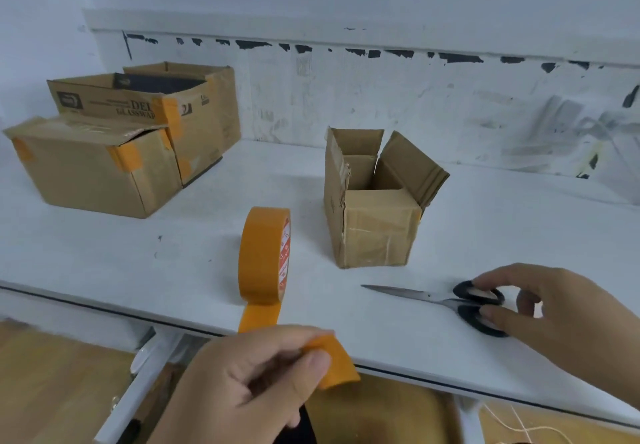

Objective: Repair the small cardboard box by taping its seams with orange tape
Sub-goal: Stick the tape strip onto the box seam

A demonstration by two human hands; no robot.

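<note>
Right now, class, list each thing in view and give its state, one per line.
Small cardboard box: upright, flaps open, untaped.
Tape roll: on edge, strip pulled out.
Tape strip: uncut.
Left hand: pinches strip.
Scissors: closed, flat.
Right hand: fingers on the scissors' handles.
Two larger boxes: open-topped, orange-taped.

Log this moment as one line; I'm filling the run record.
step: cutting tape | left hand: pinches orange tape end | right hand: on scissors | small cardboard box: open, untaped
</note>
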